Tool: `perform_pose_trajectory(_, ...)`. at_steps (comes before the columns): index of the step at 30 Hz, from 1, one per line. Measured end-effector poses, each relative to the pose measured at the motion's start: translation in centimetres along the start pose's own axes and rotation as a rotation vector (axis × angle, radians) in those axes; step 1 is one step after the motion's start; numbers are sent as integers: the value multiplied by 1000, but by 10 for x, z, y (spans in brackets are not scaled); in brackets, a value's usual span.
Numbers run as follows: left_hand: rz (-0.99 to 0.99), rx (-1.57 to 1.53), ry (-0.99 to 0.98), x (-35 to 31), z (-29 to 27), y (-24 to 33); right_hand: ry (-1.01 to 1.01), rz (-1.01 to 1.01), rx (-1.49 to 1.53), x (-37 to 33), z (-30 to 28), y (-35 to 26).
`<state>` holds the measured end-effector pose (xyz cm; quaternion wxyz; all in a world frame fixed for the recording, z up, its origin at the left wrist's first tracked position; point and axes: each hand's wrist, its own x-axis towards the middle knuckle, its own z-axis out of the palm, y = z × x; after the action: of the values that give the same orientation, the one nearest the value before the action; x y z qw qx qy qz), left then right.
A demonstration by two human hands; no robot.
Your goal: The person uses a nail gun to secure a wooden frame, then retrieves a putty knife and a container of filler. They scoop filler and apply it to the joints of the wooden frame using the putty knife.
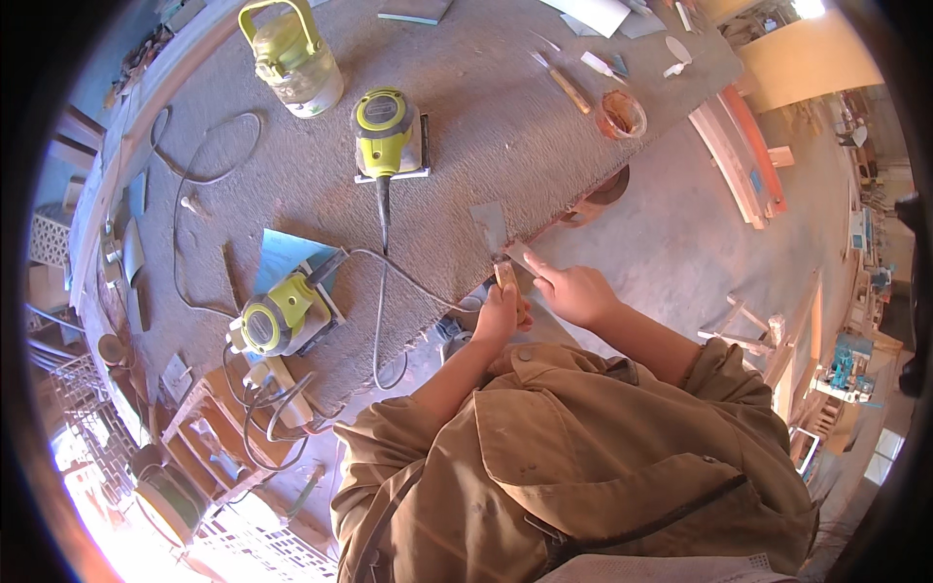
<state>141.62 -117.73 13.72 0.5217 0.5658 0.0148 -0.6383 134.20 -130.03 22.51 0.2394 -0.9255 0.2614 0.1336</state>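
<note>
I see a long surface (505, 107) covered in grey-brown carpet-like cloth, frayed along its near edge. On it lie two yellow-green sanders: one (387, 131) near the middle, the other (282, 316) toward my left on a blue sheet (282, 255), their cords (381, 291) trailing across the cloth. A yellow-handled plastic jug (292, 60) stands at the far left. Farther right I make out a wooden-handled tool (566, 85), a small round tub of brownish paste (622, 114), and a putty knife blade (489, 228) resting at the near edge.
</note>
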Motion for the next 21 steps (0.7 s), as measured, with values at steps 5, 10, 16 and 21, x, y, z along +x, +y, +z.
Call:
perform_pose_trajectory(5,-24,36,-24,-1,3,8,100,-33,22,24,4,-3)
perform_pose_trajectory(10,0,67,39,-3,4,7,-46,-71,-28,-3,-1,3)
perform_pose_trajectory(16,86,130,41,2,3,5,188,-132,47,35,15,-13)
perform_pose_trajectory(21,286,361,12,16,-7,-22,91,-92,22,22,8,-18)
